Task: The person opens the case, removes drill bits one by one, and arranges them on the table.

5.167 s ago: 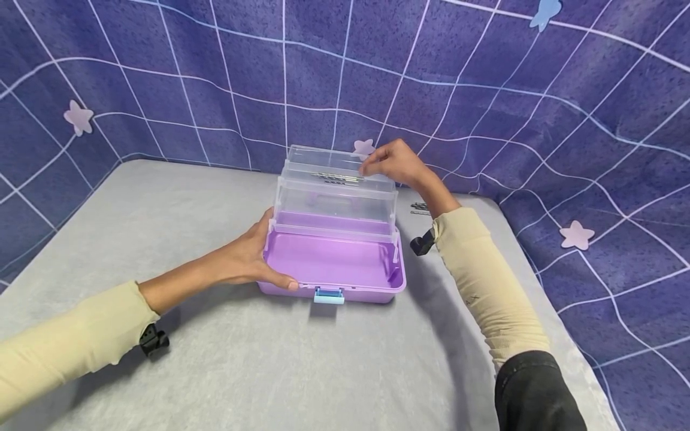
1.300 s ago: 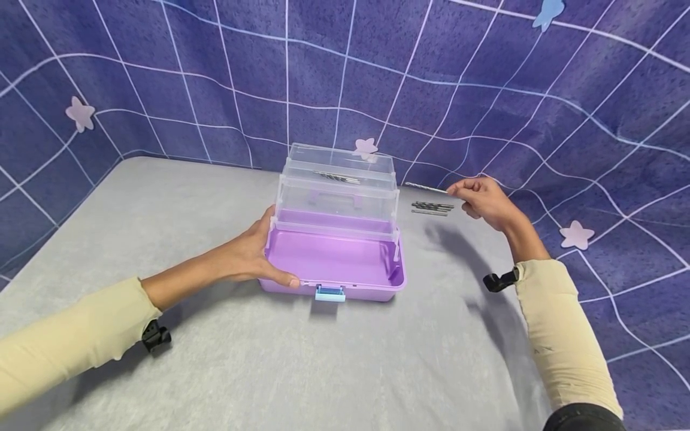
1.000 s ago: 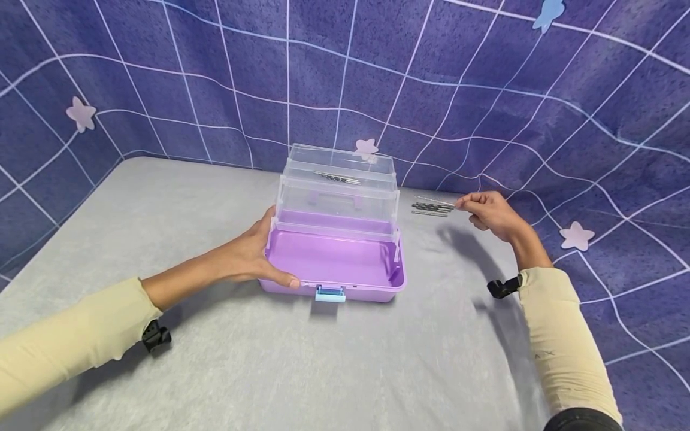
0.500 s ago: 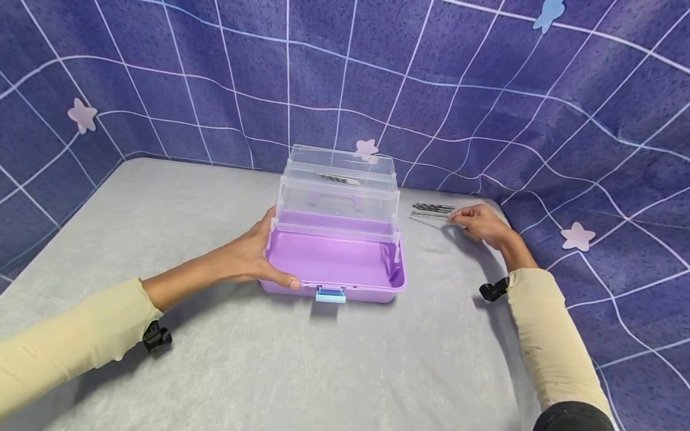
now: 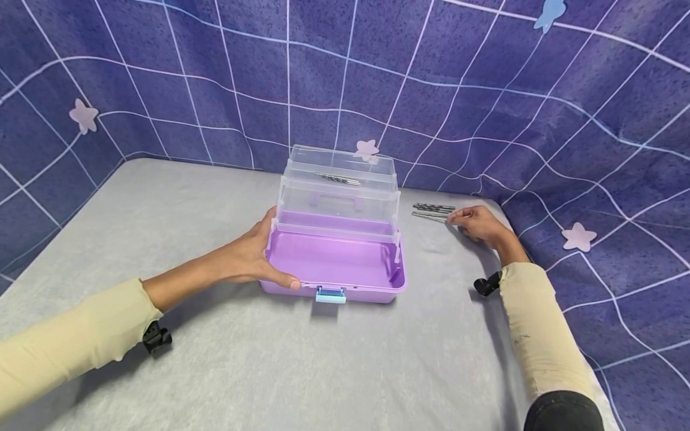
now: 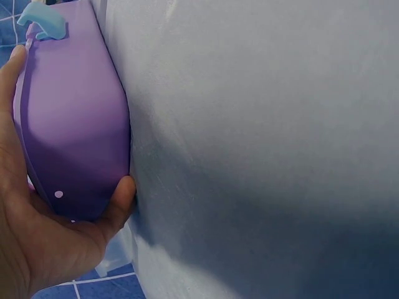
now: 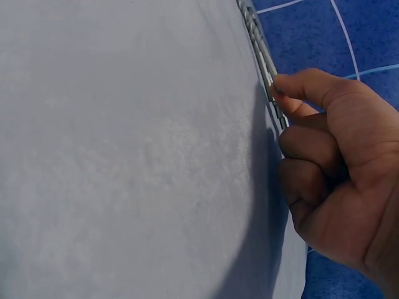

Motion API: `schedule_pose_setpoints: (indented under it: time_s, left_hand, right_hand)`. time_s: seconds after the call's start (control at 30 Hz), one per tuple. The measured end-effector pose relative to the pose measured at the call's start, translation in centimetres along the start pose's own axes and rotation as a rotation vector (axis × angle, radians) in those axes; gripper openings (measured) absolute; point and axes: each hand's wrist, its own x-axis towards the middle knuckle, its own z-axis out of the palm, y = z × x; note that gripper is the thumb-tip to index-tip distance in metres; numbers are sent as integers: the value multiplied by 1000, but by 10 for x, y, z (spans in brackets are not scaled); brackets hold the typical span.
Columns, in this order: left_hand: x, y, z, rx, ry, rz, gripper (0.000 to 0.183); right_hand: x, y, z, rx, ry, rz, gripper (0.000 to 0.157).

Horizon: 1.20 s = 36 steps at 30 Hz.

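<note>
A purple toolbox (image 5: 333,294) with raised clear trays (image 5: 338,203) stands open on the grey cloth. My left hand (image 5: 242,251) grips its left side, one digit along the front rim; the left wrist view shows the hand spread around the box's end. Several drill bits (image 5: 329,177) lie in an upper tray. To the right of the box my right hand (image 5: 477,224) is low over the cloth, pinching the end of a silvery drill bit (image 7: 267,56) between thumb and forefinger. Several dark drill bits (image 5: 433,208) lie just behind it.
A blue latch (image 5: 330,295) hangs at the box's front. Behind the grey cloth (image 5: 242,371) rises a blue curtain (image 5: 215,72) with white grid lines and star shapes (image 5: 579,237). Each wrist wears a small black camera (image 5: 487,284).
From over the upper tray, my right hand has come to the right of the box. It has lowered a drill bit beside the others. My left hand has stayed on the toolbox.
</note>
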Motion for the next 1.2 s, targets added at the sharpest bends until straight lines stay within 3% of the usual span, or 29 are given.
schedule_pose_setpoints:
  time_s: [0.43,0.7,1.03,1.2]
  left_hand:
    - [1,-1,0,7,-1,4,157]
    - [3,0,0,-7,-1,2,157]
    - [1,2,-1,18,3,-10,156]
    - [0,2,0,35,10,-11,155]
  right_hand:
    - [3,1,6,-82,145,-13,35]
    - [4,-3,4,-42,150,14,38]
    - [3,-21,10,-121,159,-86,41]
    - [5,-35,16,-123,162,-97,42]
